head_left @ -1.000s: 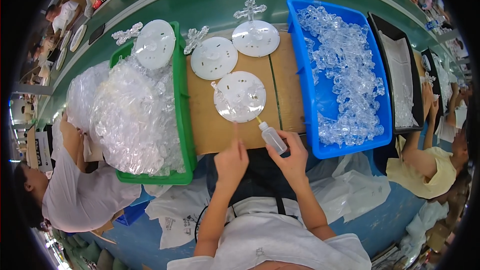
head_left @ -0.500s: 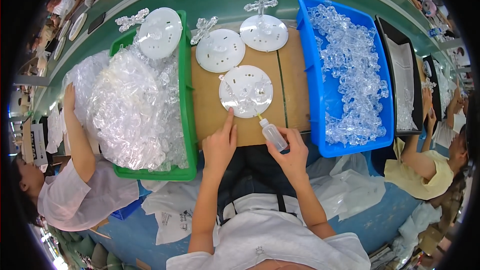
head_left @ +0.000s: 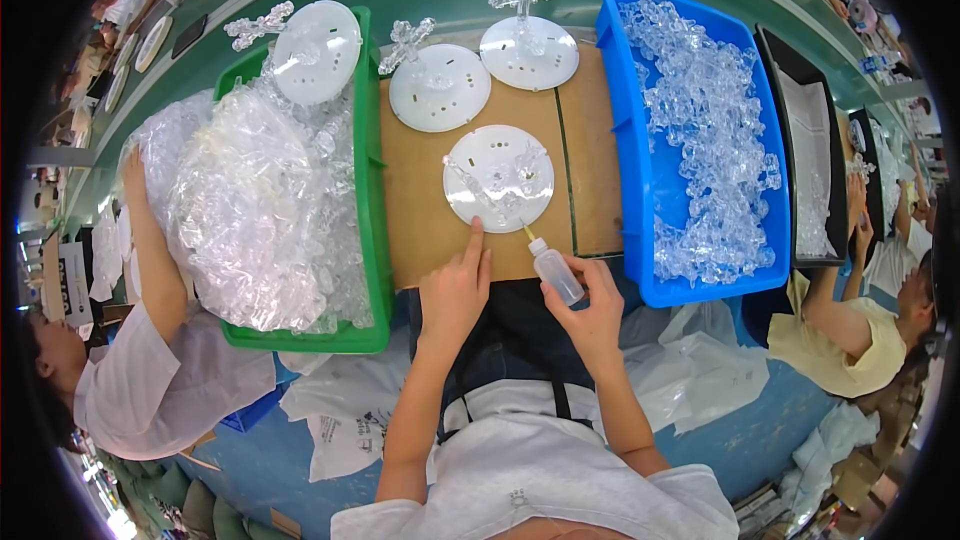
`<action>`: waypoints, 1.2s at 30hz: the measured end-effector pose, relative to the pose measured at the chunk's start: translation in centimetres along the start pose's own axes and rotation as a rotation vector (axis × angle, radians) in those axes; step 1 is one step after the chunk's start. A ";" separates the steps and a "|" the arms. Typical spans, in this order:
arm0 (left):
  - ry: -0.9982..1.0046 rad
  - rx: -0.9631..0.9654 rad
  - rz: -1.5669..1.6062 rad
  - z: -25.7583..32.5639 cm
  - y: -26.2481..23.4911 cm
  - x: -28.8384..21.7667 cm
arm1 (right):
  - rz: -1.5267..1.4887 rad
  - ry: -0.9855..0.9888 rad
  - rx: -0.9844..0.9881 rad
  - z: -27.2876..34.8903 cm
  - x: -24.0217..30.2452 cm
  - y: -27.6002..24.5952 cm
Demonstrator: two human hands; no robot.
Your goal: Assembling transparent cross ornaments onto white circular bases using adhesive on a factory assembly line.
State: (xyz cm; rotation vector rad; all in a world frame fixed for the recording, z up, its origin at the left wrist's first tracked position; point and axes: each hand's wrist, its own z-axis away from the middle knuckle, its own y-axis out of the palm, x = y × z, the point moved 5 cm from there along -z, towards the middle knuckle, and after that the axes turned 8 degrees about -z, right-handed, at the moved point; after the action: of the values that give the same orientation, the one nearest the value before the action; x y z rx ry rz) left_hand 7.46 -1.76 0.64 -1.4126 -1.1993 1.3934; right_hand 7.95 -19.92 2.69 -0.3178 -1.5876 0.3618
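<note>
— So, where's the disc [head_left: 498, 178]?
— On the board [head_left: 430, 225], left hand [head_left: 455, 285] pointing a finger onto its edge.
— Right hand [head_left: 592, 312]?
— Gripping a bottle [head_left: 553, 268], nozzle seemingly at the rim.

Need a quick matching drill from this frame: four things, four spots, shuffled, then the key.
Things
1. squeeze bottle
2. blue bin
3. green bin
4. white disc

Places or states
A. left of the brown board, full of clear plastic bags
B. held in the right hand
C. flat on the board, left hand fingertip at its near edge
D. right of the board, filled with clear plastic pieces

Pairs: 1-B, 2-D, 3-A, 4-C
</note>
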 end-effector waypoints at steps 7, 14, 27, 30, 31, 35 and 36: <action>0.008 -0.018 0.018 0.2 0.0 -0.4 | 0.020 -0.004 0.001 0.3 -0.3 0.0; 0.008 -0.013 0.033 0.4 0.1 -0.5 | 0.017 -0.030 0.010 0.4 -0.3 0.2; 0.011 0.003 0.038 0.4 -0.1 -0.8 | 0.012 -0.008 0.018 0.4 -0.3 0.6; 0.018 -0.017 0.051 0.4 -0.2 -0.8 | -0.017 -0.007 0.009 0.5 -0.4 0.5; 0.018 -0.021 0.052 0.5 -0.3 -0.7 | -0.061 0.031 0.029 0.5 -0.7 0.5; 0.034 -0.054 0.050 0.7 -0.3 -0.7 | -0.353 0.157 0.022 0.9 -2.3 0.4; 0.055 -0.088 0.028 0.8 -0.3 -0.7 | -0.349 0.147 0.021 0.6 -2.4 0.8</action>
State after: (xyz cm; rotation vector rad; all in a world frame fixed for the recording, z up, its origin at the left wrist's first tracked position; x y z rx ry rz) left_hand 6.69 -2.45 1.04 -1.5241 -1.2227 1.3256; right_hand 7.45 -20.22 0.21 -0.0456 -1.4602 0.0831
